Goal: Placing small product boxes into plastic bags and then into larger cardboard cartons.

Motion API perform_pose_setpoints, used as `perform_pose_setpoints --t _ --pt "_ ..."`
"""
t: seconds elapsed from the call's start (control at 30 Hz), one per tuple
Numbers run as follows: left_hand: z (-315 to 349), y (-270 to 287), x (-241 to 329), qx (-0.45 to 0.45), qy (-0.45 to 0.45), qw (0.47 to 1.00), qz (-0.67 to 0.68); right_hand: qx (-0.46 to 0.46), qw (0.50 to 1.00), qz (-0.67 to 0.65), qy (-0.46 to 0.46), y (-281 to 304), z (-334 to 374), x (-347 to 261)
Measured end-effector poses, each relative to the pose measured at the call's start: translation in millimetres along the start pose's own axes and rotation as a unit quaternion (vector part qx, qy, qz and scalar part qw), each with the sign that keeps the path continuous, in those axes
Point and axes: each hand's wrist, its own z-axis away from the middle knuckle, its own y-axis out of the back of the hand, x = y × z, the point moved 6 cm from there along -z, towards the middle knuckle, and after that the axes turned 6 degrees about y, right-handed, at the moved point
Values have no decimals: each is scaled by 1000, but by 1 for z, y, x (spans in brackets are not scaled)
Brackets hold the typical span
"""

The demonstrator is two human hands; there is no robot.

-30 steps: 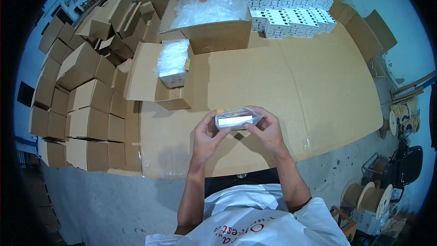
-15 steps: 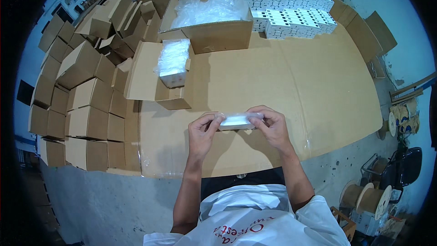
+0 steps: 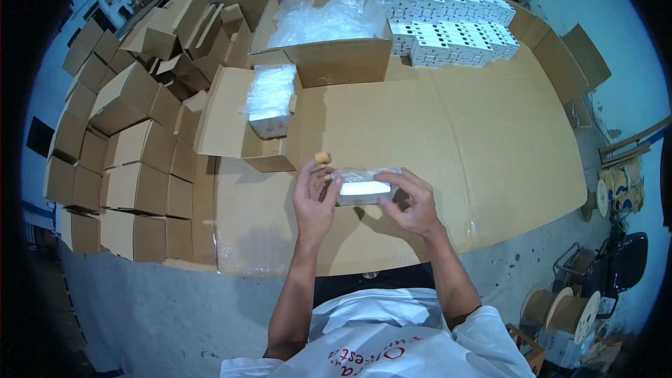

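A small white box [image 3: 364, 194] in clear plastic wrap is held up in front of me, above the cardboard-covered table. My right hand [image 3: 414, 203] grips its right end, fingers along the far edge and thumb on the near side. At the left end, my left hand [image 3: 314, 201] has its thumb against the wrap, with one finger lifted and wearing a tan fingertip cover [image 3: 323, 158]. The left hand's other fingers are partly hidden. Beyond the left hand, an open carton [image 3: 269, 162] contains a row of similar wrapped white boxes [image 3: 270, 101].
A large carton [image 3: 336, 63] of clear plastic bags [image 3: 325, 19] stands at the back. Stacked white boxes [image 3: 448, 49] with dark marks are at the back right. Brown cartons [image 3: 136, 189] crowd the left side. Cable spools [image 3: 570, 311] and a dark chair [image 3: 623, 262] stand off the right edge.
The wrapped box has tilted, showing more of its near side. My left fingers have loosened, one rising off the wrap. My right hand has shifted its fingers along the far edge.
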Motion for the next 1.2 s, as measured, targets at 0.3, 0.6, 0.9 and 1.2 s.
perform_pose_setpoints --t 0.3,0.6,0.9,1.2 --pt "27 61 17 -152 -9 966 -208 -126 973 182 58 -32 -4 -42" --pt "26 140 7 3 25 966 -256 -37 999 -12 2 -106 -60 -42" --pt "31 173 1 -9 -11 963 -268 -69 977 -195 55 -212 -136 -31" --pt "29 188 -2 -24 23 971 -235 -147 970 133 139 -231 -138 -40"
